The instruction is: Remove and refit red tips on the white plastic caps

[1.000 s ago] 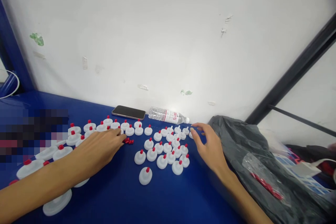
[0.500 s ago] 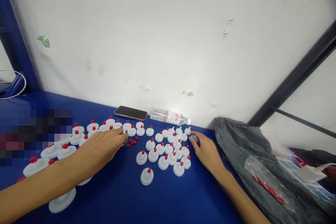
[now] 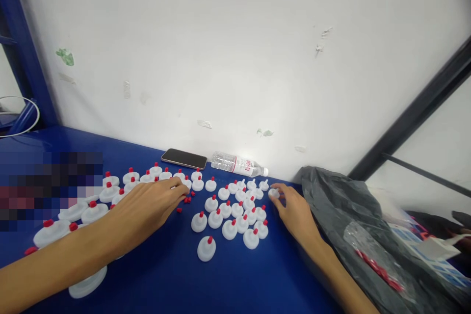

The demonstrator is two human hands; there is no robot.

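Several white plastic caps with red tips [image 3: 230,212] stand clustered on a blue table [image 3: 206,284]. More of them [image 3: 91,208] spread to the left. My left hand [image 3: 147,206] lies palm down, its fingertips at a small pile of loose red tips [image 3: 187,199]. My right hand [image 3: 294,208] rests at the cluster's right edge, fingers curled round a white cap [image 3: 273,193] that has no red tip.
A black phone [image 3: 184,158] and a lying water bottle [image 3: 239,164] sit against the white wall. A grey plastic bag [image 3: 353,235] holding a pouch of red tips [image 3: 379,270] lies to the right. Another person's hand [image 3: 462,225] shows at the far right.
My right hand came down from above the table and closed on a white cap at the cluster's right edge. My left hand slid slightly right into the red tips, scattering them.
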